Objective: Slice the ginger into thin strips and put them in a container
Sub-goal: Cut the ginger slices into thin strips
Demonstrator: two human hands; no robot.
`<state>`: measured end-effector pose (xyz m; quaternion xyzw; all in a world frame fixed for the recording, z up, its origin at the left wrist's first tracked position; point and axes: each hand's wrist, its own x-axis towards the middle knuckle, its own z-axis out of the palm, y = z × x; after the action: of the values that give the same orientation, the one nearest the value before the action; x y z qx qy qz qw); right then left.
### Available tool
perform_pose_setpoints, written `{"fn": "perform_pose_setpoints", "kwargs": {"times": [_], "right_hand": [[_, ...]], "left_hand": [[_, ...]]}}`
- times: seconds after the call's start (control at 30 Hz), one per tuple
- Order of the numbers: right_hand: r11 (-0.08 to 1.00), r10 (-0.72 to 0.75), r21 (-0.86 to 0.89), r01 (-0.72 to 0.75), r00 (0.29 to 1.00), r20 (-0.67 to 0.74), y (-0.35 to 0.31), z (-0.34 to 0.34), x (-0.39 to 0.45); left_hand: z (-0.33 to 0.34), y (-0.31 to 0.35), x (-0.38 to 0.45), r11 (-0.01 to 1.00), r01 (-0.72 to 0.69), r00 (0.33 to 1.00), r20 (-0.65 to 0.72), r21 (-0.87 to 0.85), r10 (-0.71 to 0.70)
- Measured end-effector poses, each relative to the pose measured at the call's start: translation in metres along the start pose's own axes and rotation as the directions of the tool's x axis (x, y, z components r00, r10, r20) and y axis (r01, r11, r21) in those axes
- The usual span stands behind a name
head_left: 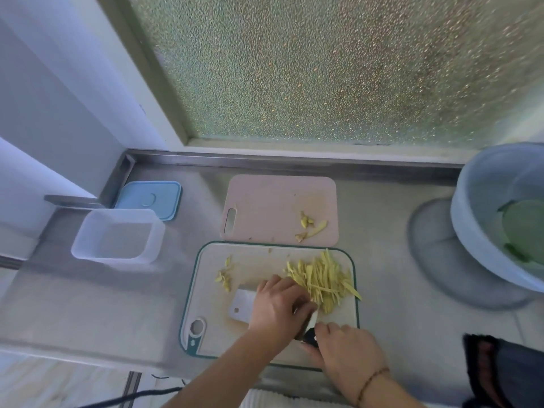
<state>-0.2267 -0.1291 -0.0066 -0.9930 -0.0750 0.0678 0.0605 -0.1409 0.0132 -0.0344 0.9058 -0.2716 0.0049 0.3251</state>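
a: here, the ginger strips (323, 282) lie heaped on the right half of the green-rimmed cutting board (206, 260). the cleaver (244, 304) lies flat on the board, blade towards the left. what are the hands doing?

b: the right hand (347, 346) has its fingers curled round the dark handle. the left hand (279, 304) rests on the flat of the blade, fingertips bent at the edge of the heap; whether they pinch any strips cannot be told.

a: and the step?

b: likely gathering the strips onto the blade. keep the blade low against the board, sweep the heap on with the left fingers held together, and stay behind the edge.

a: the destination?

b: the clear container (117, 240) stands open, well apart to the left, its blue lid (150, 198) behind it. carry the blade level, since thin strips slide off readily. trimmings (309, 225) remain on the pink board (265, 201).
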Motion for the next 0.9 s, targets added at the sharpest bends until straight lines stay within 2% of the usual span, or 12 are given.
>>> {"fn": "perform_pose_setpoints", "kwargs": {"times": [0.13,0.2,0.23,0.33,0.4,0.47,0.53,0.57,0.63,0.7,0.8,0.9], "right_hand": [[1.000,0.001,0.003,-0.002,0.989,0.147,-0.006,-0.015,-0.003],[0.999,0.001,0.048,-0.009,0.986,0.164,-0.004,-0.023,-0.002],[0.984,0.044,0.157,-0.081,0.973,0.226,0.000,-0.025,-0.004],[0.868,0.159,0.405,-0.288,0.933,0.323,0.009,-0.032,-0.008],[0.662,0.229,0.616,-0.427,0.898,0.377,0.006,-0.039,-0.007],[0.190,0.316,0.799,-0.571,0.806,0.501,0.004,-0.041,-0.002],[-0.303,0.243,0.699,-0.648,0.656,0.714,0.005,-0.047,0.002],[-0.454,0.176,0.620,-0.640,0.618,0.766,0.007,-0.049,0.003],[-0.571,0.100,0.539,-0.619,0.599,0.795,0.010,-0.048,0.003],[-0.586,0.106,0.541,-0.604,0.604,0.790,0.012,-0.047,0.002],[-0.597,0.127,0.550,-0.583,0.609,0.783,0.015,-0.042,-0.001],[-0.600,0.157,0.561,-0.571,0.603,0.782,0.018,-0.041,-0.005]], "left_hand": [[-0.003,-0.001,0.018,0.996,0.067,0.997,-0.042,0.051,-0.065],[-0.015,-0.006,0.026,0.998,0.063,0.989,-0.134,0.013,-0.061],[-0.024,-0.007,0.029,0.998,0.056,0.974,-0.219,-0.023,-0.059],[-0.056,-0.006,0.027,0.991,-0.030,0.883,-0.469,-0.131,-0.035],[-0.069,-0.002,0.020,0.985,-0.129,0.844,-0.533,-0.114,0.049],[-0.064,-0.003,0.011,0.981,-0.167,0.880,-0.463,-0.095,0.105],[-0.049,-0.008,0.001,0.994,-0.110,0.977,-0.186,-0.016,0.105],[-0.039,-0.012,-0.005,0.994,-0.099,0.995,-0.018,0.054,0.100],[-0.021,-0.017,-0.016,0.975,-0.146,0.971,0.212,0.169,0.109],[-0.013,-0.018,-0.021,0.948,-0.212,0.947,0.291,0.236,0.139],[-0.008,-0.022,-0.026,0.925,-0.218,0.945,0.306,0.312,0.120],[-0.008,-0.030,-0.031,0.969,-0.118,0.980,0.184,0.219,0.078]]}}
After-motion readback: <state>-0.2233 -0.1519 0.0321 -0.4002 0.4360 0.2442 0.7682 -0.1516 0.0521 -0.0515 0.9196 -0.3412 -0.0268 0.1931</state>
